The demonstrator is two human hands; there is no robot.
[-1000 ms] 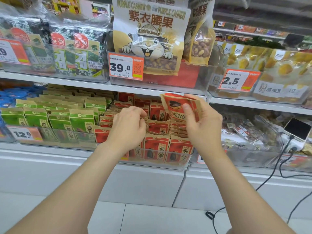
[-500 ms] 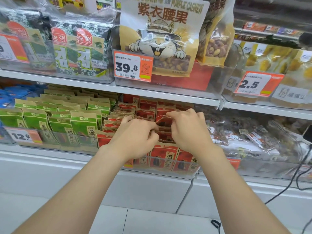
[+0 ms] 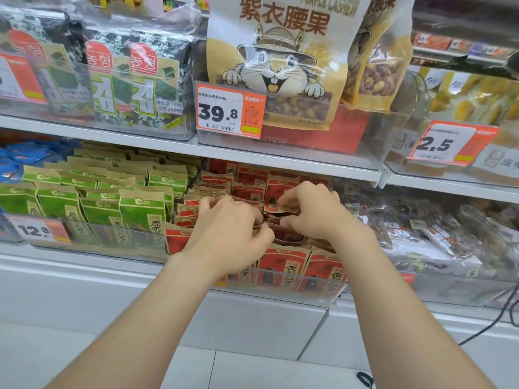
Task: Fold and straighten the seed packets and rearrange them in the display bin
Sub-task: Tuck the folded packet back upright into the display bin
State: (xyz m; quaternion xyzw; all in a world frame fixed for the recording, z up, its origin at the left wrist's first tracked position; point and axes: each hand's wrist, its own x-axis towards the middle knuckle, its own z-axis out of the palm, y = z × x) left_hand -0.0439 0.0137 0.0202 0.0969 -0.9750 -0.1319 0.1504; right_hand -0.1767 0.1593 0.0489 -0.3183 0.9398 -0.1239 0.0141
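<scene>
Red and brown seed packets (image 3: 280, 265) stand in rows inside a clear display bin (image 3: 323, 293) on the lower shelf. Both hands reach into the middle of the bin. My left hand (image 3: 227, 234) has its fingers curled into the packets, pinching the top edge of one. My right hand (image 3: 314, 211) pinches the folded top of a red packet (image 3: 283, 234) that sits between the two hands, a row behind the front packets. The lower part of that packet is hidden by the hands and the packets in front.
Green seed packets (image 3: 140, 211) fill the bin to the left, with a 12.8 price tag (image 3: 36, 230). Clear bags of snacks (image 3: 421, 231) lie to the right. The shelf above (image 3: 280, 158) carries cashew bags, seaweed packs and price tags. A black cable (image 3: 494, 321) hangs at the lower right.
My right hand brought the red packet down from in front of the shelf into the bin. Both hands now meet over it among the packets, and the view has moved closer.
</scene>
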